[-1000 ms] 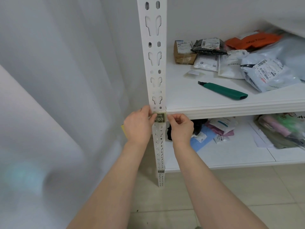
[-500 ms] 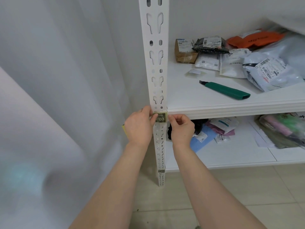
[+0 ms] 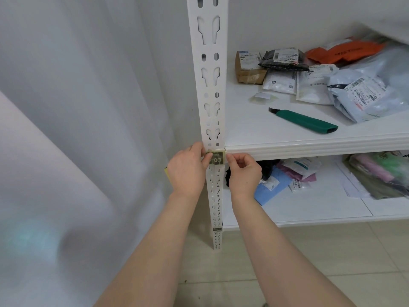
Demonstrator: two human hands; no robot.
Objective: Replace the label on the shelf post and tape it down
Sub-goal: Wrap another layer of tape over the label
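The 03 label [image 3: 218, 159] lies on the shelf post [image 3: 210, 85] at shelf-edge height; the left hand [image 3: 188, 171] pins its left edge with the thumb, the curled right hand [image 3: 243, 172] pinches its right edge; fixing seems underway, so next it needs smooth, even pressing.

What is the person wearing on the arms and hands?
Left arm and right arm are bare to the frame's edge, no sleeves in view. Left hand and right hand are bare too: no gloves, rings, watch or wristband visible.
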